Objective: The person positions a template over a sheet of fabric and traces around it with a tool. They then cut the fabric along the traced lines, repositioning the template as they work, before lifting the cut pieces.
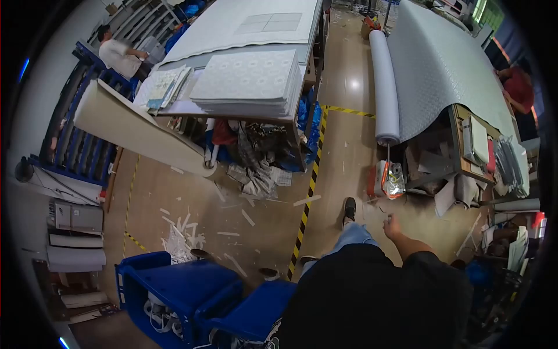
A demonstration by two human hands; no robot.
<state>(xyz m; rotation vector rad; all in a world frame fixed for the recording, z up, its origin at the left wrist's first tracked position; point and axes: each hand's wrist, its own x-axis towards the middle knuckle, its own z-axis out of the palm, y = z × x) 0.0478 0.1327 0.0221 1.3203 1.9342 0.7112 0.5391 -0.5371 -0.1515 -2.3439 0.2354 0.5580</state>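
My right hand (392,227) hangs low in front of my body, over the floor. Its fingers are loosely bent and a little apart, and I see nothing in them. It touches nothing; a bag with orange edging and a shiny front (394,181) sits on the floor ahead of it. Above that bag, a long pale roll (386,87) lies along the side of the right table, beside a patterned grey sheet (427,64) draped over it. My left hand is out of view. One shoe (349,208) shows on the floor, stepping forward.
Stacked patterned sheets (247,78) lie on the left table, with a cream roll (139,125) leaning off its side. Yellow-black tape (309,198) marks the walkway. Paper scraps (185,235) litter the floor near blue bins (180,279). Two other people (119,55) are at the sides.
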